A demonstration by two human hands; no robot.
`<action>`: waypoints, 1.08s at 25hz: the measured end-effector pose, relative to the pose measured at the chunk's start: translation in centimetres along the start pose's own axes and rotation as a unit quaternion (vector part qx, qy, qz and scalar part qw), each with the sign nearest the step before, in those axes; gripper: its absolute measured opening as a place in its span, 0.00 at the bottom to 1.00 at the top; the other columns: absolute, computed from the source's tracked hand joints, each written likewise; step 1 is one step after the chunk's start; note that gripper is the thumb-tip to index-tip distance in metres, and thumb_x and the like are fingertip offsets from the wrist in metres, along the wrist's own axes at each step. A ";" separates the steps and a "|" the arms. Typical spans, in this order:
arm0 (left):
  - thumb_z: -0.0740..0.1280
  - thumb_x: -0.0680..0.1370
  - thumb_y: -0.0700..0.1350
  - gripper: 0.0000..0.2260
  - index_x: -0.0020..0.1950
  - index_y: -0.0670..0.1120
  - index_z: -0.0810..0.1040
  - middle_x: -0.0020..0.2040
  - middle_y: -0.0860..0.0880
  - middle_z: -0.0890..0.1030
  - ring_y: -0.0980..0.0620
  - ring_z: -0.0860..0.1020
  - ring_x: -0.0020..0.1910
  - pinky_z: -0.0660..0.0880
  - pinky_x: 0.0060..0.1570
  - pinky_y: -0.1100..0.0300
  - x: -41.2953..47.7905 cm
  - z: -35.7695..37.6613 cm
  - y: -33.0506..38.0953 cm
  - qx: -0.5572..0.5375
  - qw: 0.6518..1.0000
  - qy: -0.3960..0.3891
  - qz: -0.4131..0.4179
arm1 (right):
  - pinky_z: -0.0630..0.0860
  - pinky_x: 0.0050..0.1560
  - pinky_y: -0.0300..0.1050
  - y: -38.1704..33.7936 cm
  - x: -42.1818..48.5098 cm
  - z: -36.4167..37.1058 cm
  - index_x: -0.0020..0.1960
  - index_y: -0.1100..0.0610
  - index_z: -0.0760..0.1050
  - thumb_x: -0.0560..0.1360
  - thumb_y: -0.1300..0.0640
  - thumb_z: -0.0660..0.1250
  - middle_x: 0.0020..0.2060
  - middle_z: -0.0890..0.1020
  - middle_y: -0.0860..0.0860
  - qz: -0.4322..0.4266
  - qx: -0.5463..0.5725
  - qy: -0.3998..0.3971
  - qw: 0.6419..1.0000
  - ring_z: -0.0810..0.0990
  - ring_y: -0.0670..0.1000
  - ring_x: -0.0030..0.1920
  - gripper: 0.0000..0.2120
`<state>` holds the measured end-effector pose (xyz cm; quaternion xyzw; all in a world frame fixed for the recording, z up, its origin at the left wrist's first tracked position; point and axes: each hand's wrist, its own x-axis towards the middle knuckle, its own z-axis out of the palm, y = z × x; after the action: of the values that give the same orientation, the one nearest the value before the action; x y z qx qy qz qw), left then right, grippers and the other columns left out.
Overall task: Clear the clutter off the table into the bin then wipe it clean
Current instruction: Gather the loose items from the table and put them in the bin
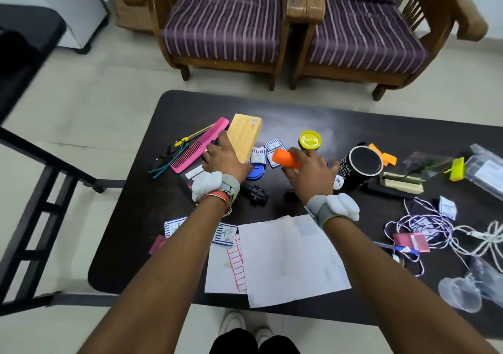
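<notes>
A dark table [313, 119] is strewn with clutter. My right hand [310, 172] is shut on an orange tube-shaped object [284, 157] near the table's middle. My left hand [224, 157] rests on the yellow cardboard box [245, 133], fingers curled around its left edge beside the pink comb [200, 145]. Between my hands lie small striped sachets [273, 147] and a blue lid [257, 171]. A yellow-lidded tub [309, 141] stands just beyond my right hand. No bin is in sight.
A black mug [360, 167] stands right of my right hand, with orange scraps [383, 156] behind it. White papers [288, 258] lie at the near edge. Cords [441, 231], plastic cups [460, 295] and a clear box [487, 174] crowd the right side. Two striped armchairs [223, 27] stand beyond.
</notes>
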<state>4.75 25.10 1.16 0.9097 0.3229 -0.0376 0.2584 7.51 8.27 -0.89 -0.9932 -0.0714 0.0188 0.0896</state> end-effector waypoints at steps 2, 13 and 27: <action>0.75 0.68 0.49 0.43 0.75 0.48 0.54 0.67 0.37 0.66 0.37 0.67 0.66 0.68 0.62 0.44 -1.9 -3.2 1.7 -0.024 1.000 -0.008 -0.002 | 0.59 0.67 0.60 -0.8 -0.7 -3.7 0.64 0.43 0.72 0.74 0.45 0.64 0.58 0.77 0.52 0.032 0.055 0.000 0.998 0.76 0.58 0.59 0.18; 0.73 0.68 0.53 0.31 0.68 0.49 0.66 0.65 0.40 0.67 0.39 0.68 0.64 0.68 0.61 0.48 -10.0 -28.2 8.1 -0.099 0.991 0.089 -0.027 | 0.74 0.48 0.49 -12.4 -3.3 -28.1 0.62 0.47 0.75 0.73 0.39 0.64 0.53 0.82 0.52 0.035 0.298 0.040 0.953 0.79 0.57 0.52 0.21; 0.74 0.68 0.51 0.31 0.66 0.46 0.67 0.66 0.39 0.66 0.38 0.66 0.66 0.68 0.62 0.47 -19.7 -56.5 -8.9 -0.225 0.884 0.348 -0.217 | 0.69 0.38 0.45 -40.9 -13.9 -42.8 0.35 0.57 0.74 0.72 0.39 0.62 0.33 0.78 0.54 -0.251 0.367 -0.074 0.893 0.78 0.59 0.40 0.21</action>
<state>-21.76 47.65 50.66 0.6888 0.5813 0.3000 0.3123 -9.76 38.62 48.89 -0.8345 -0.3128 0.0944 0.4436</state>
